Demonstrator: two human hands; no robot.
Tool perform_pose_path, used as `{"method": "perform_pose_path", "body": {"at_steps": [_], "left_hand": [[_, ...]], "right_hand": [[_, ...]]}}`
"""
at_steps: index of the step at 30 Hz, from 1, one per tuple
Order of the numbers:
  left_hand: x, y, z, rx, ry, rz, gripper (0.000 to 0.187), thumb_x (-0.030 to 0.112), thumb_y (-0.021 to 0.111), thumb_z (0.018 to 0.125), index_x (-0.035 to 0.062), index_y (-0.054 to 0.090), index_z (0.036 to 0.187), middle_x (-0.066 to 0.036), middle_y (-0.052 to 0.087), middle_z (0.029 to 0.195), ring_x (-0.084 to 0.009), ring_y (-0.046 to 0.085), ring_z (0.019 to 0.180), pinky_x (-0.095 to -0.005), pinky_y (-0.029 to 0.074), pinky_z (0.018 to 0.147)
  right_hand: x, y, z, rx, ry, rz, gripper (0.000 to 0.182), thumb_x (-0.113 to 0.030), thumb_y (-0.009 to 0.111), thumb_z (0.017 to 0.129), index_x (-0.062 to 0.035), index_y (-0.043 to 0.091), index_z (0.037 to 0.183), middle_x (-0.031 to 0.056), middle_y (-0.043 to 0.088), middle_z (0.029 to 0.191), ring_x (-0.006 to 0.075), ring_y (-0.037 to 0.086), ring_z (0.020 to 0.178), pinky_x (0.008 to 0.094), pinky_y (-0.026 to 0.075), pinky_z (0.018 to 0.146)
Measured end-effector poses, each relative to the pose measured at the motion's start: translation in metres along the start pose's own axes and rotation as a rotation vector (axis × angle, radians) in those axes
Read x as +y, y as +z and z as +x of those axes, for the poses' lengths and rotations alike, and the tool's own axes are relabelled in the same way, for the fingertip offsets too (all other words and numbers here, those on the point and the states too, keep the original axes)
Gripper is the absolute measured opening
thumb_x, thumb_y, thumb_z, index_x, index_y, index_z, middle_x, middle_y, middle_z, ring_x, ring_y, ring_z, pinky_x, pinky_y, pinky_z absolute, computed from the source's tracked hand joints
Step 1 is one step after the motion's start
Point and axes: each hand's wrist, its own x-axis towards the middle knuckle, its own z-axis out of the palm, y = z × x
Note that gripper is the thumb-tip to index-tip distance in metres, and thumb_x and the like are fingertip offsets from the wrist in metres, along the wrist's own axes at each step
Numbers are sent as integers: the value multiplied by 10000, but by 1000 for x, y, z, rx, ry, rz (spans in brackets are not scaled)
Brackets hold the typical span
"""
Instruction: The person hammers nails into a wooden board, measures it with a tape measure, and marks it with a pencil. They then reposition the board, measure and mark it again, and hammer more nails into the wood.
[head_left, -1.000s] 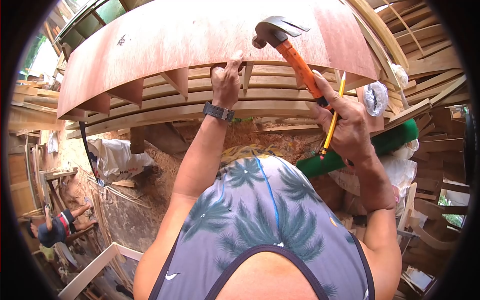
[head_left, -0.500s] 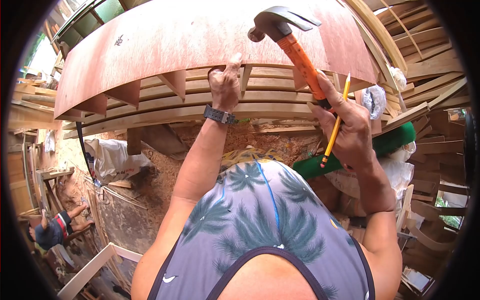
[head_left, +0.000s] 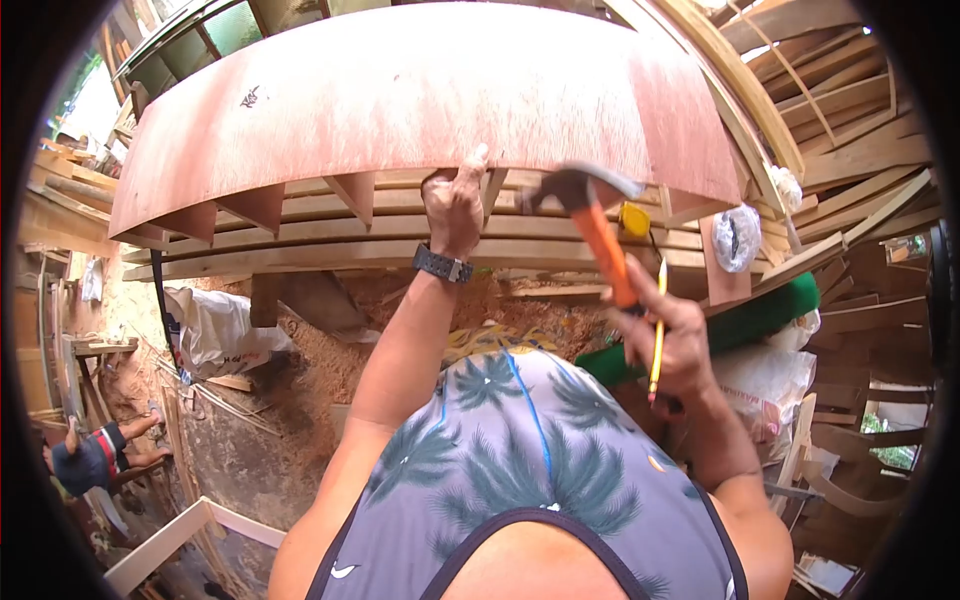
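A curved reddish plywood panel [head_left: 420, 90] spans the top of the view, with upright dividers along its underside. My left hand [head_left: 456, 212], a dark watch on its wrist, is closed on the panel's near edge beside one divider. The thumb lies on top; the fingertips are hidden beneath. In my right hand [head_left: 672, 325] is a claw hammer [head_left: 600, 245] with an orange handle, its head raised near the panel's edge and blurred. The same hand also holds a yellow pencil [head_left: 657, 350], pointing up between the fingers.
Long wooden strips [head_left: 390, 240] run beneath the panel. A yellow object [head_left: 634, 219], perhaps a tape measure, sits right of the hammer head. A green roll [head_left: 760, 318] and white sacks [head_left: 228, 330] lie below. Another person [head_left: 90, 455] is at lower left.
My right hand has come down and slightly left with the hammer and pencil, lowering the hammer head toward the panel's edge. My left hand keeps its hold there.
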Motion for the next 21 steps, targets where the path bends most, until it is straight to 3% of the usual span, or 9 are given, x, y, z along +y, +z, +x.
{"method": "perform_pose_path", "body": {"at_steps": [2, 3, 6, 7, 8, 10, 12, 17, 21], "left_hand": [[14, -13, 5, -140, -167, -75, 301, -25, 560, 949, -21, 718, 1205, -156, 777, 1003, -164, 754, 731, -262, 582, 608], [4, 0, 1, 30, -35, -120, 314, -9, 560, 952, -17, 711, 1227, -159, 778, 986, -142, 729, 670, -252, 547, 559], [8, -8, 2, -70, -57, 51, 300, 2, 556, 968, -23, 711, 1223, -155, 779, 982, -138, 720, 652, -256, 546, 554], [-2, 5, -3, 90, 18, 28, 243, 80, 575, 1014, 1, 743, 1170, -114, 787, 910, -137, 627, 541, -285, 496, 521], [5, 5, 2, 143, -149, -372, 250, 119, 561, 1042, 0, 756, 1142, -85, 778, 825, -114, 602, 530, -279, 462, 495], [-7, 9, -4, 64, -107, -144, 247, 121, 562, 1051, -6, 764, 1115, -44, 763, 774, -82, 591, 540, -262, 464, 502], [12, -1, 6, 109, -650, -917, 235, 110, 574, 1039, -8, 761, 1118, -26, 755, 774, -56, 576, 546, -246, 466, 500], [11, -1, 12, 93, -786, -1041, 219, 149, 656, 991, -8, 769, 1093, -77, 779, 899, -72, 661, 789, -290, 536, 802], [20, -8, 15, 109, -777, -997, 213, 145, 655, 995, -5, 771, 1093, -65, 780, 903, -55, 651, 783, -267, 529, 783]], "right_hand": [[13, 7, -20, -3, 337, 243, 597, -25, 741, 909, 0, 525, 1465, 36, 733, 932, 50, 549, 561, 243, 463, 511], [27, 9, -14, -37, 382, 231, 594, -44, 745, 915, -1, 527, 1465, 21, 702, 876, 54, 548, 550, 243, 456, 502], [62, 33, 11, -15, 455, 296, 512, -163, 732, 950, 2, 586, 1412, -4, 591, 694, 86, 571, 507, 274, 450, 469], [76, 37, 26, -52, 518, 272, 508, -221, 705, 971, -21, 582, 1422, 2, 583, 691, 98, 583, 518, 281, 456, 476], [100, 53, 37, 60, 530, 367, 499, -255, 702, 970, -49, 597, 1413, 13, 597, 714, 95, 580, 527, 280, 456, 486], [135, 89, 75, 258, 312, 421, 476, -228, 699, 968, -49, 596, 1397, 26, 618, 735, 109, 561, 515, 296, 463, 495], [176, 114, 117, 314, 139, 176, 556, -186, 680, 971, -22, 513, 1476, 66, 689, 844, 137, 597, 544, 312, 488, 488], [132, 120, 180, 439, 325, 591, 430, -173, 673, 973, -22, 608, 1370, 70, 644, 733, 141, 593, 537, 322, 497, 466], [134, 107, 202, 317, 345, 634, 235, -223, 635, 993, -24, 700, 1100, 68, 636, 678, 153, 579, 501, 301, 484, 462]]}}
